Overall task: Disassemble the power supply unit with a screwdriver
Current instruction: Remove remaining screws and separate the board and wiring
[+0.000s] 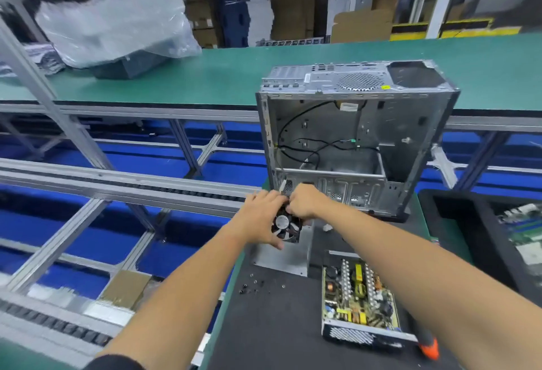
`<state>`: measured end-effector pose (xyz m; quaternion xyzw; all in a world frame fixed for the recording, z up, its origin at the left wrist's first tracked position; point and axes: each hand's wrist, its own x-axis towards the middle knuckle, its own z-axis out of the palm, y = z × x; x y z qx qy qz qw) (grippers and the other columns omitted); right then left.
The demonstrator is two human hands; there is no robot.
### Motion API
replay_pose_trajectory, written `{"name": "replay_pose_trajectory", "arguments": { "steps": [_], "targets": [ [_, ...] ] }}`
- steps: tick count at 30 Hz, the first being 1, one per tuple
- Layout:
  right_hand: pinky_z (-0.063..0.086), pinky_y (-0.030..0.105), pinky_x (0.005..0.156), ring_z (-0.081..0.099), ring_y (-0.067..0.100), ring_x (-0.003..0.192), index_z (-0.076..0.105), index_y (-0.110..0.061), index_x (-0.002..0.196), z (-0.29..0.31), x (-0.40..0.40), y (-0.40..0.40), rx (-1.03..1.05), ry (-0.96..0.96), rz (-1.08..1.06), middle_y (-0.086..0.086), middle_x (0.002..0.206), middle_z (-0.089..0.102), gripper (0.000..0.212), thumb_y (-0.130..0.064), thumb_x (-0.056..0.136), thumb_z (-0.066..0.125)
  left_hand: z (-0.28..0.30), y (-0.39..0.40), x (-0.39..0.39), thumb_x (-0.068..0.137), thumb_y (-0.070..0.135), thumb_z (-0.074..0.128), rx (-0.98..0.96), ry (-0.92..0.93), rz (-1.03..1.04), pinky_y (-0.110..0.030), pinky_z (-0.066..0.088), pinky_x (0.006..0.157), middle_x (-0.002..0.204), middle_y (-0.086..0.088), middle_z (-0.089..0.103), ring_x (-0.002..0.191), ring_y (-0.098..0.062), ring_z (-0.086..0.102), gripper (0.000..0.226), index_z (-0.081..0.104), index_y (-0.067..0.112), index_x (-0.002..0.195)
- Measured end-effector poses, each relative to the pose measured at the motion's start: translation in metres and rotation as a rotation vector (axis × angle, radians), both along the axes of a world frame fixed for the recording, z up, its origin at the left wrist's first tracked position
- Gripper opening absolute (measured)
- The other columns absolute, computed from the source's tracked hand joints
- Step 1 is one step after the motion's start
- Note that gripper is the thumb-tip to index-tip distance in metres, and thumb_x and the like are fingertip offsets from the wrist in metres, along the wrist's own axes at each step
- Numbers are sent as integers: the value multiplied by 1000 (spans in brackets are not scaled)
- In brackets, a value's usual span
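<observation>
I hold the cooling fan (286,227) in both hands just in front of the empty computer case (356,137): my left hand (264,215) wraps its frame to steady it while my right hand (303,204) pinches at its top edge, probably to free it. The opened power supply unit (359,300) lies nearer me than the case, circuit board exposed, with loose screws (252,286) gathered beside it and the orange-tipped screwdriver (426,344) within reach.
</observation>
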<state>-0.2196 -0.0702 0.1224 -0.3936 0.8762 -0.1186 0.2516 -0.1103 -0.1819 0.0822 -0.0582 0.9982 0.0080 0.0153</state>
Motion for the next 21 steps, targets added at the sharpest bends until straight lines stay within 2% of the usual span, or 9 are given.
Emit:
{"name": "replay_pose_trajectory", "arguments": {
  "steps": [2,4,6,8,10,12,15,19,21],
  "targets": [
    [47,28,56,60,24,65,69,2,92,-13,-5,-13,35,-54,16,14,76,66,22,-12,93,51,-12,-8,-6,53,65,78,-53,-34,-35,-36,27,102,128,2,43,119,-20,38,108,32,17,138],
    [44,25,49,59,25,61,62,-4,76,-26,-8,-23,69,-39,24,10,66,62,22,-10,93,49,-21,-14,-12,57,62,77,-70,-80,-68,-37,28,99,123,0,47,114,-21,42,98,37,14,132],
    [40,26,51,54,26,66,54,-8,67,-39,-11,-31,111,4,30,7,61,54,24,-6,89,47,-27,-19,-20,58,61,78,-86,-135,-99,-35,30,93,115,-1,53,107,-22,49,85,44,14,121],
    [40,26,61,52,26,74,63,-3,81,-48,-11,-36,165,10,56,8,72,56,16,-4,88,48,-34,-22,-28,58,58,78,-99,-173,-126,-34,32,89,112,-3,58,102,-23,53,79,47,14,116],
    [41,26,65,52,26,76,68,-1,97,-56,-14,-40,219,14,101,13,86,64,18,-6,89,52,-42,-24,-34,58,55,77,-122,-194,-145,-35,34,87,113,-3,60,100,-24,56,77,49,13,116],
    [48,28,69,56,27,78,68,-1,97,-64,-17,-43,247,25,133,16,99,69,17,-6,88,55,-49,-25,-38,60,55,76,-153,-213,-148,-35,35,86,111,-3,62,99,-24,58,73,52,13,114],
    [54,36,82,63,32,95,65,0,105,-71,-20,-44,235,37,165,18,107,68,22,-7,88,53,-59,-25,-44,64,56,72,-185,-271,-144,-36,33,87,110,-3,63,99,-24,57,67,54,14,113],
    [49,33,70,62,30,91,63,-4,101,-76,-20,-43,233,113,243,15,103,66,18,-9,88,51,-61,-25,-47,66,59,71,-162,-354,-134,-36,30,88,113,-3,62,101,-23,56,68,55,14,115],
    [48,34,70,62,29,91,62,-6,102,-75,-20,-40,230,144,274,13,104,64,18,-10,88,50,-59,-25,-46,66,61,72,-124,-387,-110,-36,30,89,113,-3,62,102,-23,56,71,53,15,117]
  ]
}}
